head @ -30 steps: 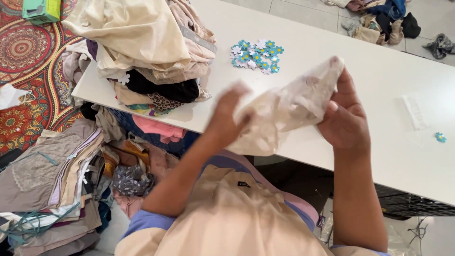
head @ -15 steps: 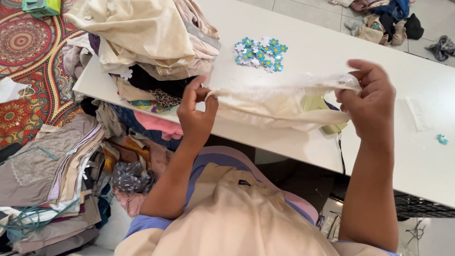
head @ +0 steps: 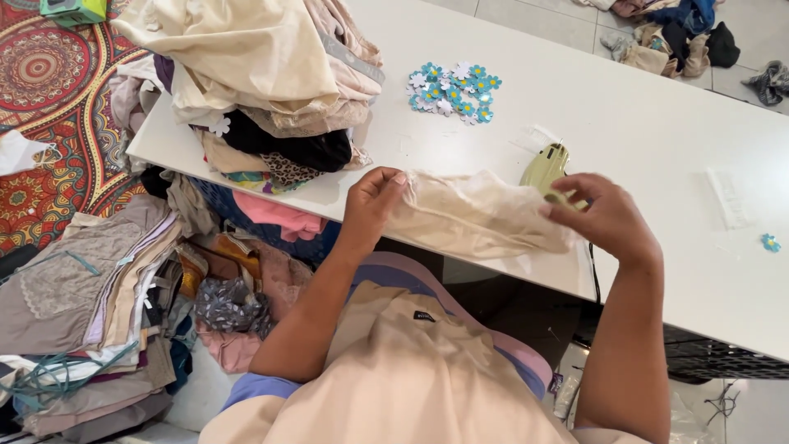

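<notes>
Cream-coloured thin fabric (head: 472, 215) lies bunched along the near edge of the white table (head: 641, 123), stretched loosely between the person's two hands. The left hand (head: 370, 205) grips the cloth's left end, its fingers curled together and pinched on the fabric, thumb on top. The right hand (head: 604, 218) holds the cloth's right end, fingers bent and closed on the material close to the table edge. Just behind the right hand, touching or nearly touching the cloth, lies a pale green plastic tool (head: 546, 168) with a dark cord (head: 593, 275) running down over the table edge. Farther back on the tabletop sits a small heap of blue and white flower appliqués (head: 450, 92), well apart from the hands, and a single blue flower (head: 770, 242) lies alone near the right edge. To the left of the flowers a tall pile of folded garments (head: 255, 74), mostly beige with some dark and patterned pieces below, occupies the table's corner. Below and left of the table, more stacked clothes (head: 99, 304) in grey, tan and pink rest on the floor beside a red patterned rug (head: 49, 90). At the far side, on the tiled floor, a loose heap of clothing (head: 674, 37) is visible.
</notes>
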